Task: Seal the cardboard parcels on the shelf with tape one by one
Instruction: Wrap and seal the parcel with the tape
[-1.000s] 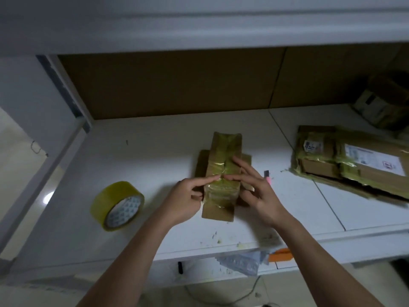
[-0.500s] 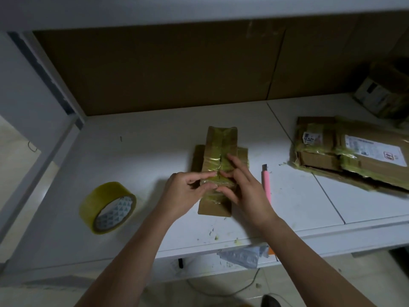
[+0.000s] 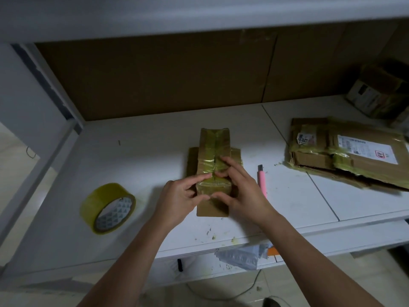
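- The parcel [image 3: 213,173] lies flat on the shelf [image 3: 143,147], long axis running away from us, with the tape roll [image 3: 107,208] well to its left and the pink knife [image 3: 262,181] just to its right.
- Our left hand [image 3: 179,198] curls round the parcel's near left side, thumb and forefinger pinching across the taped band there.
- Our right hand [image 3: 241,191] mirrors it from the right, forefinger pressing on the centre seam and thumb meeting the left thumb at the parcel's near end.
- We judge the step to be rubbing the tape down: we should press from the seam outward so no bubbles stay under it.
- We should hold the parcel still while smoothing; it rests on loose cardboard that could slide.
- The already taped parcels [image 3: 349,154] sit far right of the parcel.
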Motion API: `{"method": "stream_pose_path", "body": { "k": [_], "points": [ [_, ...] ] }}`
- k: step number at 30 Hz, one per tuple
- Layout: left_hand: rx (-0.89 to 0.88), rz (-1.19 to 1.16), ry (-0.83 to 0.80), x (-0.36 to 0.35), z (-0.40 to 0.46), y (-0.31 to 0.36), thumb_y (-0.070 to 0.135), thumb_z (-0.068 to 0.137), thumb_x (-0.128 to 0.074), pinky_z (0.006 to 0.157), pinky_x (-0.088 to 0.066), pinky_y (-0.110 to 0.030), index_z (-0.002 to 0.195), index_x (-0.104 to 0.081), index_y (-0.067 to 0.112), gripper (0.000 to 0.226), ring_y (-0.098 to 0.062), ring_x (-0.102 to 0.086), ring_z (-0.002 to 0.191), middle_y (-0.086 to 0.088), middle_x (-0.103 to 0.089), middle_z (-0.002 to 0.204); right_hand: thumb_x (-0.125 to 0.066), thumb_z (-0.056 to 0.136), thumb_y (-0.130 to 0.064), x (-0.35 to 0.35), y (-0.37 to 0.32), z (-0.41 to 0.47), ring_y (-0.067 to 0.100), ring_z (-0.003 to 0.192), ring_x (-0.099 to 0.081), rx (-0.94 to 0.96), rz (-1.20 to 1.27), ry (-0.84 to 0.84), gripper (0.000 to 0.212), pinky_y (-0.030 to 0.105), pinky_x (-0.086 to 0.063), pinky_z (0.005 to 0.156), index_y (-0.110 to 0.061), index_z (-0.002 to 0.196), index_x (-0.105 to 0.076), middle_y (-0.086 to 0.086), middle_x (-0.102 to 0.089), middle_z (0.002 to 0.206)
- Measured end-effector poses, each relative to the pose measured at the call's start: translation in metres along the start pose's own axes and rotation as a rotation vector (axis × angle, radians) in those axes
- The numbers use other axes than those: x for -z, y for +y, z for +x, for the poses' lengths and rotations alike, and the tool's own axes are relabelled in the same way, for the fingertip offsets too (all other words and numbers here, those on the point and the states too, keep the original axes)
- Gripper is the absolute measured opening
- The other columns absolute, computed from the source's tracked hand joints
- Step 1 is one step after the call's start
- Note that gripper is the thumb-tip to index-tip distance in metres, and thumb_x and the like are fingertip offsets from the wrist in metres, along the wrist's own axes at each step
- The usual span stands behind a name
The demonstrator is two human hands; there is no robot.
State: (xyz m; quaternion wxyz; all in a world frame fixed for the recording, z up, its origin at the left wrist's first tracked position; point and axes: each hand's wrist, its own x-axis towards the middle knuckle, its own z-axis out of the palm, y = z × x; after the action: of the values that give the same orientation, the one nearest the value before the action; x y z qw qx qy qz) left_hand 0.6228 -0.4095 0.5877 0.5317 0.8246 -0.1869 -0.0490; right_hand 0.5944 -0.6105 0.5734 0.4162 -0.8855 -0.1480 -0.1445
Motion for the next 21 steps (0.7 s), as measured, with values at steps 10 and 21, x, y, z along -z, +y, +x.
{"method": "stream_pose_path", "body": {
  "k": [10,21],
  "points": [
    [-0.029,0.038,0.079,-0.007,0.003,-0.001,0.023,0.076,-0.084,0.080,-0.058,-0.040,0.111,-0.058,0.067,0.062,-0.014,-0.056,0.065,-0.001,-0.068,0.074,-0.080,0.079,-0.023,0.000,0.003,0.007,0.002,0.141,-0.030,-0.023,0.063,-0.051,0.050,0.011,-0.028,0.110,-0.025,0.121,-0.053,-0.012,-0.025,0.156],
    [-0.035,-0.049,0.144,-0.018,0.001,-0.005,-0.002,0.077,-0.079,0.087,-0.054,-0.017,0.111,-0.061,0.064,0.076,0.001,-0.069,0.096,0.029,-0.068,0.102,-0.079,0.076,-0.006,0.001,0.001,0.010,0.006,0.146,-0.021,-0.077,0.117,-0.077,0.066,0.029,-0.027,0.118,-0.021,0.131,-0.047,-0.011,-0.016,0.161]
  ]
}}
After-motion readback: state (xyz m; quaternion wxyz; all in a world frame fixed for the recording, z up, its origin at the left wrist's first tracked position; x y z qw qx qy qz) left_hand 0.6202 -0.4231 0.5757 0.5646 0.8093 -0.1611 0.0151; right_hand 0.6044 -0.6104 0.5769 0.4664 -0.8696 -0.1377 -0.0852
